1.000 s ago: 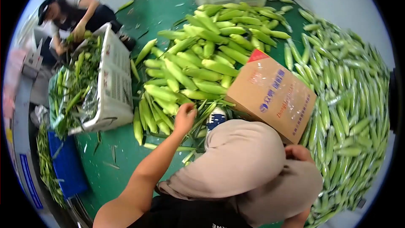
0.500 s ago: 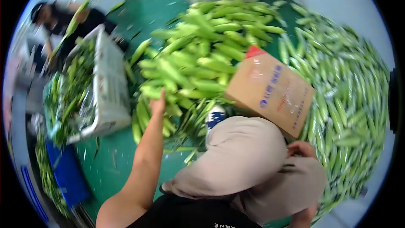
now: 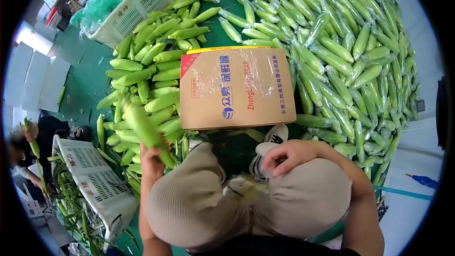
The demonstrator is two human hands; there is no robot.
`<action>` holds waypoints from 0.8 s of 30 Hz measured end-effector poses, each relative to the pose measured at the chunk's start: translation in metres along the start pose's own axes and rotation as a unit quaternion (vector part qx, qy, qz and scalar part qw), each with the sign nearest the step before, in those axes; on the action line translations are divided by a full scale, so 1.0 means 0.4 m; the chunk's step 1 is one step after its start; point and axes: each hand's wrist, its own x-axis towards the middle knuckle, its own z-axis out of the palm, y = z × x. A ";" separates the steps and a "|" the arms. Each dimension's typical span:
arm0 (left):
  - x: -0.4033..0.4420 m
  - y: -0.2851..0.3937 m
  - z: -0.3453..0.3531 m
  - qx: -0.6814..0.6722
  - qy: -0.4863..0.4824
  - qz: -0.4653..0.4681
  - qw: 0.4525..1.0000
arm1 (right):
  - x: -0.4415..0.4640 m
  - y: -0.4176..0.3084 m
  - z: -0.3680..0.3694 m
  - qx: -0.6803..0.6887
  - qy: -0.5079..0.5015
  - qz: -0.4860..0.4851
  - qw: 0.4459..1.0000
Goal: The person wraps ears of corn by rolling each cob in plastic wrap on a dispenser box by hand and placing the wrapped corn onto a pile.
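Observation:
My left hand [image 3: 152, 160] is closed around the lower end of a green-husked ear of corn [image 3: 148, 130], blurred by motion and tilted up to the left. It is over the right side of a heap of unwrapped corn ears [image 3: 159, 83]. Above my right knee, my right hand [image 3: 290, 155] hangs with loosely bent fingers apart and nothing in them. Between the corn piles sits a cardboard cling film box [image 3: 208, 106], with a yellow edge at its back.
Film-wrapped corn ears [image 3: 332, 66] form a large pile on the right. A white crate [image 3: 102, 180] of husks and leaves stands at the lower left, near another person [image 3: 45, 144] holding corn. Another crate [image 3: 137, 7] with green plastic is behind the heap.
My view has turned right, bringing the box to the centre. My left hand has lifted an ear from the heap towards me. My right hand has come forward over my knee.

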 end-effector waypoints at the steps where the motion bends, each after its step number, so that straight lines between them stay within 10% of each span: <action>1: 0.051 0.010 0.070 0.061 -0.042 -0.006 0.997 | 0.038 0.001 -0.011 0.029 -0.028 -0.012 0.999; 6: 0.275 0.049 0.464 0.501 -0.230 0.251 0.796 | 0.178 -0.007 -0.052 0.000 -0.061 -0.091 0.994; 8: 0.368 0.007 0.560 0.562 -0.266 0.240 0.745 | 0.175 -0.001 -0.096 -0.048 0.083 -0.119 0.988; 13: 0.541 -0.087 0.599 0.700 -0.314 0.361 0.530 | 0.052 0.146 -0.353 -0.473 0.494 0.008 0.729; 21: 0.585 -0.136 0.574 0.700 -0.295 0.323 0.564 | 0.127 0.247 -0.468 -0.524 0.511 -0.077 0.677; 24: 0.585 -0.142 0.566 0.687 -0.296 0.335 0.572 | 0.172 0.220 -0.437 -0.110 0.706 -0.283 0.640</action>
